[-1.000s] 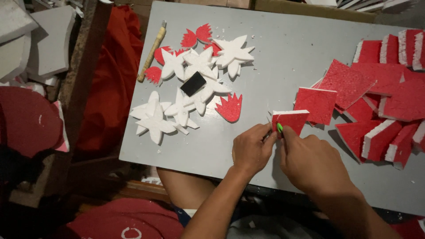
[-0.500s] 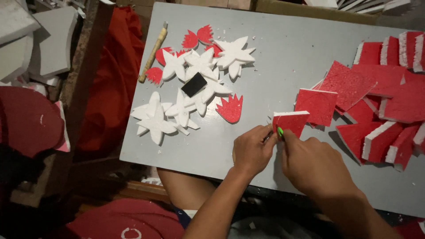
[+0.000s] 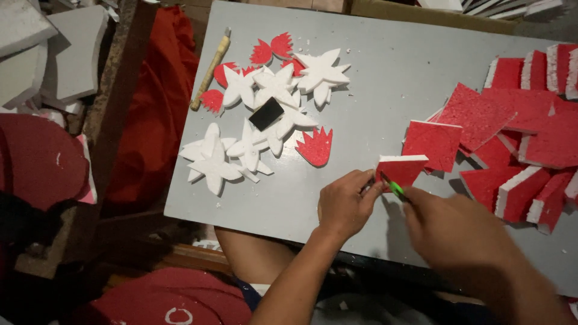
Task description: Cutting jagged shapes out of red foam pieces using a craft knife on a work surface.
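The person sits at the near edge of a grey board [image 3: 385, 78] used as a worktop, both hands over its near right part. The left hand [image 3: 344, 204] is curled, its fingertips pinching the near left corner of a red-faced foam square [image 3: 400, 168] that lies flat on the board, its white edge showing along the far side. The right hand [image 3: 453, 230] is closed around a green-handled cutter [image 3: 395, 189], whose tip meets the near edge of that square just beside the left fingertips.

Just right of and behind the square lies another red square of foam [image 3: 435, 143], and past it, along the right side of the board, a loose heap of red and white foam pieces [image 3: 530, 138], overlapping and tilted every way.

On the far left of the board sits a cluster of white foam stars [image 3: 271, 108], piled on one another, with a small black rectangle [image 3: 266, 114] resting on top. Red flame-shaped cut-outs [image 3: 315, 147] lie around them, one near the stars' right side and others at the far edge. A slim wooden-handled tool [image 3: 211, 71] lies along the board's left edge. Red cloth [image 3: 153, 114] hangs beside the board on the left, with grey foam slabs [image 3: 66, 48] farther left.
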